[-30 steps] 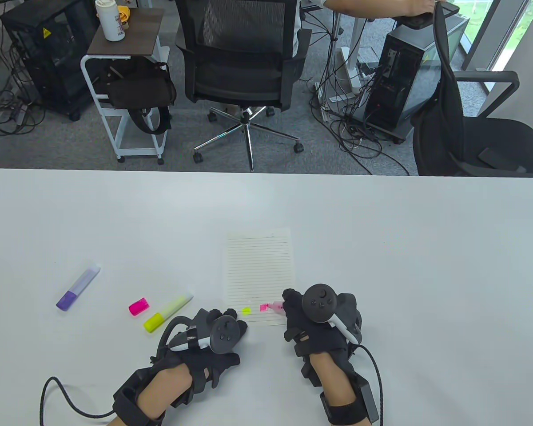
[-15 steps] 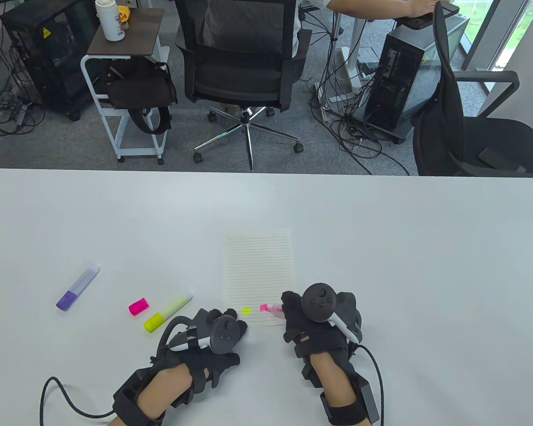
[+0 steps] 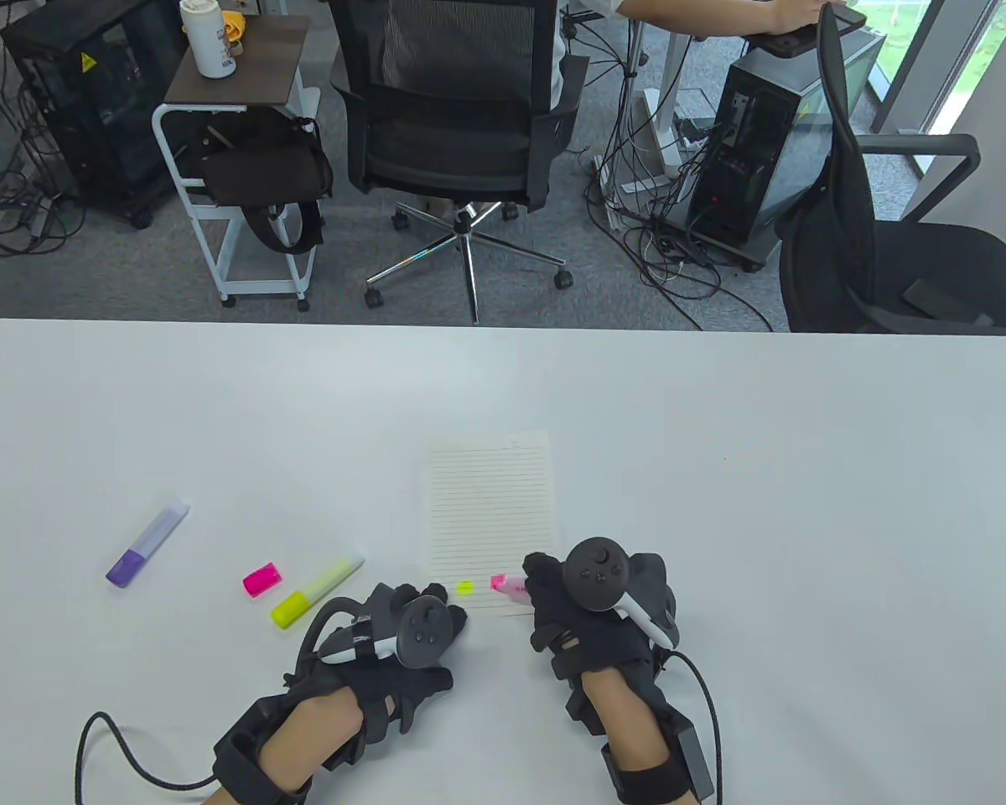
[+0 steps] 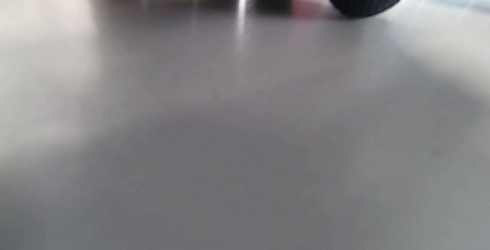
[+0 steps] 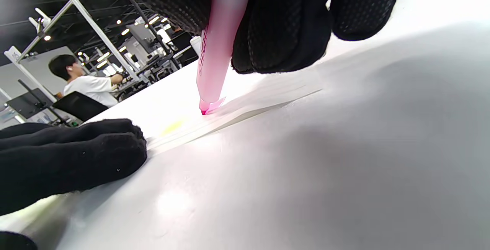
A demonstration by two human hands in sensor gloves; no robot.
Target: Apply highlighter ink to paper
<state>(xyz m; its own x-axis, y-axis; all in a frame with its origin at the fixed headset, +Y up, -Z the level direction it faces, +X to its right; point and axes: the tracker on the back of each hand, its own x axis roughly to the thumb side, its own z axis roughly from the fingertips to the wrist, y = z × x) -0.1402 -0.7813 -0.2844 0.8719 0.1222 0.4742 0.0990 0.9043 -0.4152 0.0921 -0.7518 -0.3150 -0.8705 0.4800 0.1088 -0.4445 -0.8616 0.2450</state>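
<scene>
Little can be read. The pink highlighter point(image 5: 218, 47), seen in the right wrist view, carries dark print along its barrel near the gloved fingers; only the first letters, seemingly "HIGH", show. Left of the white bottle point(image 3: 207, 38), the black cabinet point(image 3: 75, 101) bears a yellow triangular warning sticker point(image 3: 89, 61), its symbol too small to read.

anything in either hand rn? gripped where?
Right hand grips the uncapped pink highlighter pen by its barrel, tip down on the lined paper sheet. Left hand holds nothing; it rests on the sheet's near-left corner.
</scene>
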